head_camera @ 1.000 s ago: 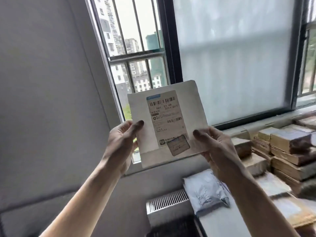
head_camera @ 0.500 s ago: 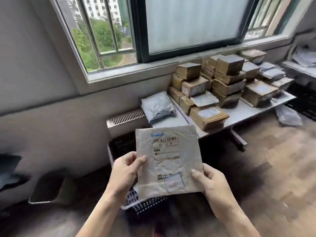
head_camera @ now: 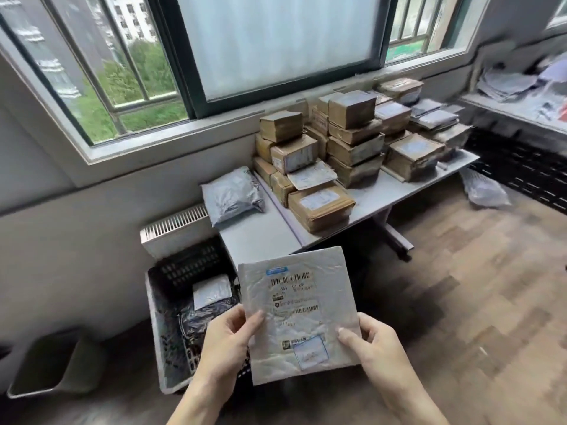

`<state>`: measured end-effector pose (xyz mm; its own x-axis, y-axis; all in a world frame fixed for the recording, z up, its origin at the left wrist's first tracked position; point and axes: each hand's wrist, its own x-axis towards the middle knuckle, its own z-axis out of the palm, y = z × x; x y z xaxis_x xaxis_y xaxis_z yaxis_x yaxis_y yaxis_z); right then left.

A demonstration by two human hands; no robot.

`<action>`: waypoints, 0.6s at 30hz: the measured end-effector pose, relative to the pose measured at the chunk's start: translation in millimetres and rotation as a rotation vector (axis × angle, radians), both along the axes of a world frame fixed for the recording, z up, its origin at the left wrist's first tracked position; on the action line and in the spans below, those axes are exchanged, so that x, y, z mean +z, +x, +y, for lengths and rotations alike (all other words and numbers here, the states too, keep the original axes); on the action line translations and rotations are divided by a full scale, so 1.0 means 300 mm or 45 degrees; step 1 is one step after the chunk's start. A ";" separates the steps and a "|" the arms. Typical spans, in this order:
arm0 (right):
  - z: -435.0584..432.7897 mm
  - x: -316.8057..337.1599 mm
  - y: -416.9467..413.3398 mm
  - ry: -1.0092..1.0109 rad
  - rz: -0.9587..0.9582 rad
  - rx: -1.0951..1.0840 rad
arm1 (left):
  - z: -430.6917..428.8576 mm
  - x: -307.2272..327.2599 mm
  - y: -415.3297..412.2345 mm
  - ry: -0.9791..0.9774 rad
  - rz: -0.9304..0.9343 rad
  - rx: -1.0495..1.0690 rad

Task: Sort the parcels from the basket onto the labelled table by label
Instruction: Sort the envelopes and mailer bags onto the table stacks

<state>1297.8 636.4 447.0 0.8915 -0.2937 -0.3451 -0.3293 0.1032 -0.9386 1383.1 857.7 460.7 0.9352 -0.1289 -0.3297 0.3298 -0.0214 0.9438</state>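
A flat white parcel (head_camera: 299,314) is held label-up, near, at the right side of the basket (head_camera: 156,332), likely so its label can be read before a spot is chosen. The left hand (head_camera: 227,342) and right hand (head_camera: 372,348) each pinch its lower side edges in a narrow grip, thumbs clear of the barcodes. Farther off, the desk (head_camera: 260,237) holds brown boxes (head_camera: 352,142) to the right and a grey mailer (head_camera: 231,194) to the left.

A parcel-sorting room: stacked cardboard boxes (head_camera: 352,139) on a grey table (head_camera: 260,237), a basket (head_camera: 167,326) of packages beneath barred windows (head_camera: 122,72).
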 end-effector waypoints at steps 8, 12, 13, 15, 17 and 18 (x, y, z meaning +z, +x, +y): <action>-0.529 -0.004 0.038 -0.109 0.018 -0.067 | -0.559 -0.056 0.098 0.084 -0.026 -0.068; -0.710 -0.012 0.074 -0.115 0.046 -0.071 | -0.747 -0.080 0.165 0.100 -0.046 -0.102; -0.747 -0.018 0.094 -0.101 0.051 -0.077 | -0.784 -0.088 0.188 0.105 -0.050 -0.107; -0.809 -0.027 0.146 -0.071 0.051 -0.093 | -0.851 -0.102 0.245 0.096 -0.052 -0.106; -0.867 -0.038 0.211 -0.058 0.054 -0.113 | -0.917 -0.117 0.314 0.060 -0.036 -0.088; -0.897 -0.041 0.250 -0.055 0.054 -0.124 | -0.954 -0.122 0.353 0.045 -0.031 -0.078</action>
<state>1372.8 367.1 434.6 0.8428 -0.3937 -0.3671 -0.3591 0.0968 -0.9283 1489.1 571.6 424.0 0.9338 -0.1750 -0.3122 0.3037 -0.0741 0.9499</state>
